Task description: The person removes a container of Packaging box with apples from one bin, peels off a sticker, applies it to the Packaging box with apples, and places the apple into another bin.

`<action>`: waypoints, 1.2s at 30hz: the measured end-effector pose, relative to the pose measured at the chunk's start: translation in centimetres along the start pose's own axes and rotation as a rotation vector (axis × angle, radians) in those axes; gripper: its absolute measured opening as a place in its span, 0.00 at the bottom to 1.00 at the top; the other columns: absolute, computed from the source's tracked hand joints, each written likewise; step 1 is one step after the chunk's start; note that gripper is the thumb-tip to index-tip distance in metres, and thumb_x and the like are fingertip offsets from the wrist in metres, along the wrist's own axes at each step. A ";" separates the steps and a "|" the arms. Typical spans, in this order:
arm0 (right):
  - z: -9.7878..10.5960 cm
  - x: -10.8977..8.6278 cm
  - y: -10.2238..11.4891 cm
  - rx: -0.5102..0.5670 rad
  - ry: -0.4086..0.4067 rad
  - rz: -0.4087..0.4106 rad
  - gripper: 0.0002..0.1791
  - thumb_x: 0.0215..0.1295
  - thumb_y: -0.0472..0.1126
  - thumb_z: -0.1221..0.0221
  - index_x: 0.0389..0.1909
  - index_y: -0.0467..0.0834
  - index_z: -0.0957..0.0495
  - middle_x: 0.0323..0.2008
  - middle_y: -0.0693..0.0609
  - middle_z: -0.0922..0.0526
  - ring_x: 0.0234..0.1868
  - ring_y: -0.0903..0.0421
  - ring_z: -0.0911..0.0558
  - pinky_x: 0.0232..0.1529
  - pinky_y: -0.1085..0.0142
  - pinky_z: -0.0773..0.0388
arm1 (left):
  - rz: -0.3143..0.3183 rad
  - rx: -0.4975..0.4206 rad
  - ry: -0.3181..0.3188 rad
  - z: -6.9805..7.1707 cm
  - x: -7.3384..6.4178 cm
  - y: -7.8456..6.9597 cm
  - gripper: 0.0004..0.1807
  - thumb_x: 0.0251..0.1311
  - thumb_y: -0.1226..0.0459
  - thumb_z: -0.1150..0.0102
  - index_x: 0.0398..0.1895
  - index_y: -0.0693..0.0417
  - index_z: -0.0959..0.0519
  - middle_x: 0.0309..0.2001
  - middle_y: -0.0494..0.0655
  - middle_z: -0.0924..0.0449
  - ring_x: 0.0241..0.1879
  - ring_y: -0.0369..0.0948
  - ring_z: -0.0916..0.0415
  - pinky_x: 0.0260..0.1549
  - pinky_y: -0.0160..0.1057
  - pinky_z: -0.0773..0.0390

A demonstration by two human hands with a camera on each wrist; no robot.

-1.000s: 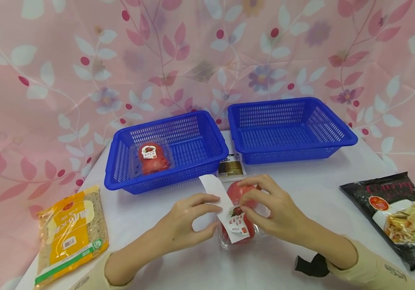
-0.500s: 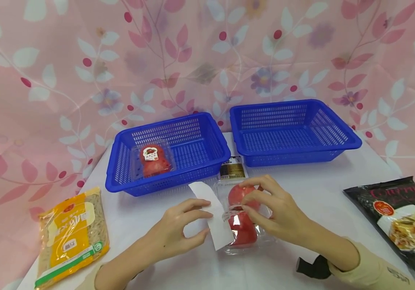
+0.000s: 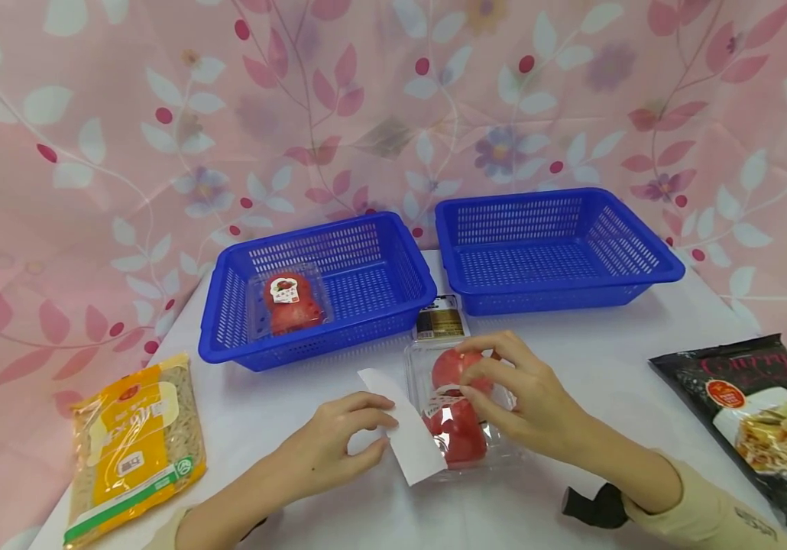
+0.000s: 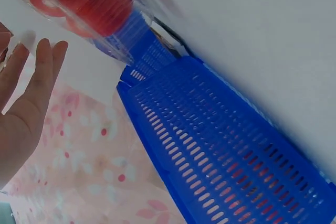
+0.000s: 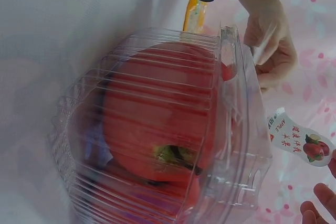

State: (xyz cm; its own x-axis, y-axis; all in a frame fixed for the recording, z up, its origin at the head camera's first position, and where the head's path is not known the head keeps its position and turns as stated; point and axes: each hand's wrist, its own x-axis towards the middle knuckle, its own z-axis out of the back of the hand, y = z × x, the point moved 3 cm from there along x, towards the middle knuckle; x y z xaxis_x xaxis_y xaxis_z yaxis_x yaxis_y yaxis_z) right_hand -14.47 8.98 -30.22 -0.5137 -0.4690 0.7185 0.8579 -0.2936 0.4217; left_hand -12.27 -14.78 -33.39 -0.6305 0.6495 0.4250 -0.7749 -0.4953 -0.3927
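Note:
In the head view, my left hand (image 3: pixel 335 435) holds a white strip of backing paper (image 3: pixel 410 443) by its left edge. My right hand (image 3: pixel 520 393) pinches a printed sticker (image 5: pixel 299 142) between thumb and finger. In the right wrist view the sticker shows a red fruit picture and the word APPLE. Below both hands lies a clear plastic box (image 3: pixel 421 359) with red fruits (image 3: pixel 458 447) inside, its lid shut. The sticker hangs over the box; whether it touches the lid I cannot tell.
Two blue baskets (image 3: pixel 359 344) stand at the back; the left one holds a boxed, labelled pack of red fruit (image 3: pixel 293 305). A yellow bag (image 3: pixel 135 447) lies left, a black noodle packet (image 3: pixel 751 420) right. A small packet (image 3: pixel 442 319) lies behind the box.
The sticker has come off the backing paper and is in my right hand. My left hand has moved the strip left and down, away from the sticker.

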 end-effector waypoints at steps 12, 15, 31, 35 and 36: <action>-0.1 -0.3 -0.4 0.000 0.025 -0.035 0.11 0.65 0.51 0.49 0.30 0.49 0.23 0.49 0.48 0.25 0.49 0.55 0.29 0.41 0.72 0.24 | 0.155 0.061 0.281 -1.0 -1.0 1.7 0.05 0.55 0.66 0.40 0.34 0.57 0.18 0.40 0.45 0.20 0.43 0.38 0.23 0.41 0.33 0.24; 0.0 -0.2 -0.3 0.005 0.020 -0.021 0.09 0.65 0.48 0.47 0.31 0.49 0.23 0.49 0.48 0.25 0.49 0.54 0.29 0.42 0.72 0.25 | 0.184 0.064 0.331 -1.2 -1.2 2.1 0.06 0.54 0.66 0.40 0.35 0.58 0.18 0.38 0.45 0.20 0.42 0.38 0.23 0.41 0.33 0.23; 0.3 -0.2 -0.9 -0.043 0.010 -0.014 0.10 0.52 0.32 0.37 0.30 0.50 0.23 0.48 0.48 0.25 0.47 0.53 0.28 0.42 0.69 0.26 | 0.316 0.149 0.495 -1.1 -2.5 3.3 0.07 0.54 0.61 0.40 0.21 0.50 0.19 0.37 0.45 0.21 0.38 0.41 0.22 0.37 0.37 0.22; 0.4 -0.3 -1.1 -0.071 0.023 -0.022 0.04 0.59 0.37 0.40 0.33 0.49 0.24 0.49 0.49 0.25 0.50 0.53 0.29 0.50 0.69 0.29 | 0.311 0.174 0.502 -1.1 -2.4 3.1 0.07 0.56 0.60 0.41 0.27 0.51 0.17 0.35 0.40 0.21 0.36 0.37 0.23 0.34 0.37 0.22; 0.4 -0.4 -1.1 -0.076 0.028 -0.024 0.00 0.62 0.40 0.43 0.33 0.49 0.24 0.49 0.49 0.25 0.51 0.53 0.29 0.52 0.69 0.30 | 0.299 0.189 0.492 -1.0 -2.2 3.0 0.07 0.56 0.59 0.41 0.29 0.51 0.17 0.34 0.40 0.21 0.35 0.37 0.23 0.33 0.37 0.22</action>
State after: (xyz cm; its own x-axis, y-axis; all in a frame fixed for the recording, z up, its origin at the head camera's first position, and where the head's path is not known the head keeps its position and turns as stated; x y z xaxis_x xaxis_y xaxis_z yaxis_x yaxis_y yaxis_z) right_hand -15.24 9.79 -30.74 -0.5356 -0.4836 0.6923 0.8421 -0.3675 0.3947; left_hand -13.11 -17.11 -36.32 -0.7629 0.6341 -0.1260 -0.5899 -0.7625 -0.2659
